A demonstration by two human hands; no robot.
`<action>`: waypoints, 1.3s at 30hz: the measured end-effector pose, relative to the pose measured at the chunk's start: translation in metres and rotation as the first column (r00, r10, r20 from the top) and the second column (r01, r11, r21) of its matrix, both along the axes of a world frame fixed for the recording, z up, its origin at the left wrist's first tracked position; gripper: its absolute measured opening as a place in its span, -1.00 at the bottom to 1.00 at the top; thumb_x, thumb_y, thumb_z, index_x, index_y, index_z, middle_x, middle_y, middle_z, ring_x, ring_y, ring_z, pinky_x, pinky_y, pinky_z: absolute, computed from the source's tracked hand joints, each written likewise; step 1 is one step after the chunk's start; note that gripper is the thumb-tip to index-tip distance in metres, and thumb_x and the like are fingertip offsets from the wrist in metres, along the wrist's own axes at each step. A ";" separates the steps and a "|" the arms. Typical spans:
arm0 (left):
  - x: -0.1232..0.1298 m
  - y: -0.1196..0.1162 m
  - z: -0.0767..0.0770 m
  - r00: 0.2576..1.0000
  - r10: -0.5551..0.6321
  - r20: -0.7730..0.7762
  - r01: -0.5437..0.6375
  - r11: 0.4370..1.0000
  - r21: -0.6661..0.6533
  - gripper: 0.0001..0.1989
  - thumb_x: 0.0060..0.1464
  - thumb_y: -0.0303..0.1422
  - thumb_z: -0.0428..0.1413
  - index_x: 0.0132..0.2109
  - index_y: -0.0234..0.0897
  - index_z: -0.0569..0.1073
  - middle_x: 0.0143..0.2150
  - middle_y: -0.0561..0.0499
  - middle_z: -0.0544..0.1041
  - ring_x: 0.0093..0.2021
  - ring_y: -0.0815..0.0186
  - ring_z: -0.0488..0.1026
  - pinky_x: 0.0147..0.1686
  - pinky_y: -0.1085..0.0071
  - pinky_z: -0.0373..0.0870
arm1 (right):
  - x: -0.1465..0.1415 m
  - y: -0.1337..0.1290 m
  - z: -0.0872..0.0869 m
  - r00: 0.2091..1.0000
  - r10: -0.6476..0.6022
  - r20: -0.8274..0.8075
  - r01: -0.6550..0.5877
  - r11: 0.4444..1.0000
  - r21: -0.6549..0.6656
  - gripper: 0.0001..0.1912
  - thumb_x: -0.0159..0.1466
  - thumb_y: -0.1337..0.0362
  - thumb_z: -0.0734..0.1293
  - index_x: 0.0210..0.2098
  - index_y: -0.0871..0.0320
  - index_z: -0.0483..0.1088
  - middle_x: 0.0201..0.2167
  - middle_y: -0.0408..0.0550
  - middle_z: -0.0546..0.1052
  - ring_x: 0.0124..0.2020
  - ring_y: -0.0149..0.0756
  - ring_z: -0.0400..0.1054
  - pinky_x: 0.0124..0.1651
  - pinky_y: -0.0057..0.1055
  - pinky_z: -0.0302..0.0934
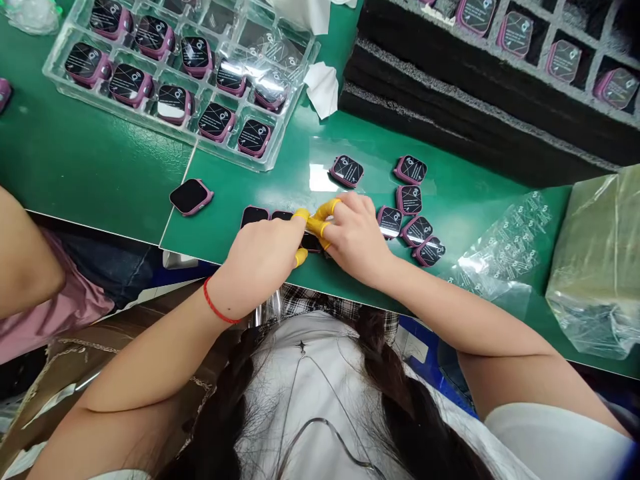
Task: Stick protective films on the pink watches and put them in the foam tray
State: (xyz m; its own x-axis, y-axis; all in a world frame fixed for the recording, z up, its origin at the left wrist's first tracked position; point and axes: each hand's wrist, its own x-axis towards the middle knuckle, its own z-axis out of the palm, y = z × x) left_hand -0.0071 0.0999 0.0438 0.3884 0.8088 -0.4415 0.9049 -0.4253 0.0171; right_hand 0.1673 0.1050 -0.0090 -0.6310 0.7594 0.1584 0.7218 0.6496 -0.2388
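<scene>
Near the table's front edge, my left hand [265, 257] and my right hand [357, 237] meet with yellow-covered fingertips pressed together. Between them is a dark watch face [312, 243], mostly hidden by the fingers. Two more pink-framed watches, one of them at the left [254, 216], lie just behind my left hand. Right of my right hand several watches with printed clear film lie on the green table, among them one [389, 222] almost touching it. Farther back sits another filmed watch [347, 171]. A watch with a plain black face [191, 197] lies to the left.
A clear plastic tray [165, 127] of watches is at the back left. A black foam tray stack [425, 100] stands at the back right. Printed film sheets [510, 247] and a wrapped block [595, 253] lie right. Another person's arm [25, 260] shows at the left edge.
</scene>
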 end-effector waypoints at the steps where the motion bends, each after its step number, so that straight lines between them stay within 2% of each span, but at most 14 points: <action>1: 0.001 0.000 0.000 1.000 0.012 -0.009 -0.012 1.000 -0.003 -0.68 0.22 -0.33 0.01 0.08 -0.35 0.33 -0.45 -0.07 0.53 -0.39 0.12 0.57 -0.50 0.41 0.25 | 0.000 0.000 -0.001 1.000 0.015 -0.002 -0.015 1.000 -0.005 -0.70 0.36 0.34 0.20 -0.47 0.15 0.44 -0.32 0.04 0.39 -0.11 -0.09 0.08 -0.11 -0.15 -0.03; 5: 0.005 -0.002 0.004 1.000 0.026 -0.010 -0.026 1.000 -0.008 -0.72 0.20 -0.40 0.02 0.05 -0.35 0.36 -0.40 -0.11 0.56 -0.37 0.12 0.57 -0.52 0.41 0.22 | 0.005 -0.016 0.001 0.990 0.140 -0.006 -0.140 0.989 0.046 -0.77 0.34 0.35 0.24 -0.39 0.13 0.48 -0.30 0.02 0.42 -0.08 -0.10 0.10 -0.07 -0.15 -0.03; 8: 0.000 -0.006 0.008 1.000 0.014 -0.006 -0.014 1.000 -0.015 -0.70 0.19 -0.43 0.03 0.06 -0.36 0.36 -0.40 -0.11 0.56 -0.38 0.10 0.57 -0.51 0.40 0.22 | 0.013 -0.028 0.008 0.984 0.178 -0.024 -0.176 0.982 0.063 -0.80 0.31 0.37 0.27 -0.42 0.13 0.49 -0.33 0.03 0.44 -0.06 -0.10 0.11 -0.07 -0.15 -0.02; 11: -0.016 -0.009 0.010 0.999 0.041 -0.014 -0.041 0.999 0.013 -0.57 0.21 -0.28 0.05 0.16 -0.38 0.28 -0.44 -0.08 0.54 -0.41 0.09 0.56 -0.49 0.40 0.24 | 0.015 -0.024 0.017 0.985 0.142 -0.100 -0.138 0.989 0.047 -0.78 0.34 0.34 0.25 -0.37 0.11 0.49 -0.28 0.01 0.47 -0.08 -0.13 0.14 -0.11 -0.15 -0.01; 13: -0.028 -0.006 0.009 0.996 0.090 -0.011 -0.090 0.995 0.037 -0.43 0.21 -0.20 0.06 0.27 -0.37 0.16 -0.46 -0.04 0.53 -0.41 0.09 0.56 -0.47 0.40 0.26 | 0.008 -0.010 0.021 0.986 0.073 -0.153 -0.067 0.997 0.044 -0.78 0.36 0.30 0.23 -0.33 0.09 0.50 -0.24 0.00 0.48 -0.13 -0.15 0.15 -0.15 -0.16 -0.01; 15: -0.037 -0.001 0.007 0.995 0.100 -0.002 -0.100 0.994 0.034 -0.38 0.20 -0.20 0.07 0.30 -0.34 0.10 -0.44 -0.02 0.54 -0.38 0.08 0.57 -0.46 0.40 0.27 | -0.006 0.007 0.021 0.989 0.023 -0.146 -0.021 1.000 0.012 -0.77 0.36 0.29 0.23 -0.35 0.11 0.49 -0.25 0.02 0.48 -0.15 -0.15 0.14 -0.17 -0.17 -0.01; 18: -0.039 0.009 0.003 0.998 0.056 -0.003 -0.056 0.998 0.013 -0.52 0.17 -0.25 0.10 0.18 -0.34 0.26 -0.40 -0.05 0.56 -0.32 0.06 0.58 -0.44 0.39 0.28 | -0.032 0.026 0.016 0.999 0.014 -0.032 -0.017 0.996 -0.090 -0.77 0.33 0.36 0.24 -0.40 0.17 0.48 -0.29 0.07 0.45 -0.15 -0.12 0.11 -0.17 -0.17 -0.01; 21: -0.036 0.013 0.002 0.999 0.053 -0.005 -0.053 0.999 0.005 -0.66 0.16 -0.27 0.10 0.04 -0.34 0.34 -0.39 -0.07 0.56 -0.29 0.06 0.58 -0.42 0.39 0.30 | -0.047 0.026 0.012 0.999 0.029 0.036 -0.024 0.991 -0.135 -0.76 0.33 0.37 0.24 -0.42 0.19 0.48 -0.31 0.09 0.42 -0.15 -0.10 0.09 -0.14 -0.16 -0.01; 26: -0.036 0.012 0.003 0.999 0.052 -0.009 -0.052 0.998 0.031 -0.71 0.20 -0.32 0.02 0.04 -0.32 0.34 -0.38 -0.08 0.55 -0.30 0.08 0.58 -0.45 0.39 0.27 | -0.039 0.009 0.007 0.983 0.184 0.026 -0.182 0.981 -0.062 -0.76 0.35 0.32 0.24 -0.37 0.14 0.51 -0.31 0.05 0.43 -0.13 -0.10 0.07 -0.10 -0.17 -0.01; 28: -0.037 0.011 0.002 0.999 0.045 -0.010 -0.045 0.999 0.026 -0.71 0.20 -0.30 0.04 0.03 -0.32 0.34 -0.38 -0.08 0.56 -0.30 0.08 0.58 -0.45 0.39 0.27 | -0.035 0.013 0.006 0.984 0.172 0.032 -0.172 0.985 -0.022 -0.77 0.34 0.32 0.25 -0.36 0.12 0.52 -0.31 0.05 0.44 -0.12 -0.10 0.08 -0.09 -0.16 -0.01; 31: -0.038 0.011 0.000 0.999 0.039 -0.010 -0.039 0.999 0.026 -0.69 0.19 -0.26 0.09 0.00 -0.34 0.34 -0.38 -0.09 0.56 -0.29 0.07 0.58 -0.43 0.38 0.29 | -0.036 0.026 0.005 0.995 0.094 0.028 -0.094 0.996 0.004 -0.74 0.35 0.33 0.23 -0.38 0.14 0.53 -0.30 0.08 0.44 -0.13 -0.09 0.08 -0.08 -0.13 0.00; 33: -0.038 0.012 0.000 0.999 0.039 -0.021 -0.039 0.999 0.031 -0.72 0.19 -0.29 0.07 -0.01 -0.36 0.35 -0.38 -0.10 0.56 -0.28 0.07 0.58 -0.43 0.38 0.29 | -0.040 0.030 0.004 0.993 0.115 0.022 -0.114 0.993 -0.008 -0.71 0.36 0.32 0.21 -0.40 0.14 0.52 -0.32 0.08 0.43 -0.12 -0.08 0.08 -0.07 -0.12 0.00; 36: -0.035 0.011 0.000 0.999 0.039 -0.034 -0.037 0.998 0.057 -0.80 0.20 -0.39 0.00 -0.06 -0.37 0.37 -0.37 -0.14 0.56 -0.29 0.07 0.58 -0.45 0.37 0.29 | -0.042 0.019 0.004 0.977 0.210 0.019 -0.210 0.978 -0.019 -0.75 0.34 0.32 0.24 -0.38 0.13 0.53 -0.31 0.05 0.43 -0.09 -0.10 0.09 -0.03 -0.13 -0.01; 39: -0.035 0.008 0.003 0.999 0.042 -0.028 -0.039 0.996 0.075 -0.82 0.20 -0.43 -0.03 -0.09 -0.37 0.39 -0.35 -0.17 0.57 -0.30 0.06 0.58 -0.46 0.36 0.28 | -0.034 0.001 0.005 0.973 0.231 0.005 -0.231 0.973 -0.008 -0.82 0.30 0.35 0.29 -0.35 0.14 0.53 -0.28 0.03 0.45 -0.08 -0.12 0.10 -0.02 -0.15 -0.01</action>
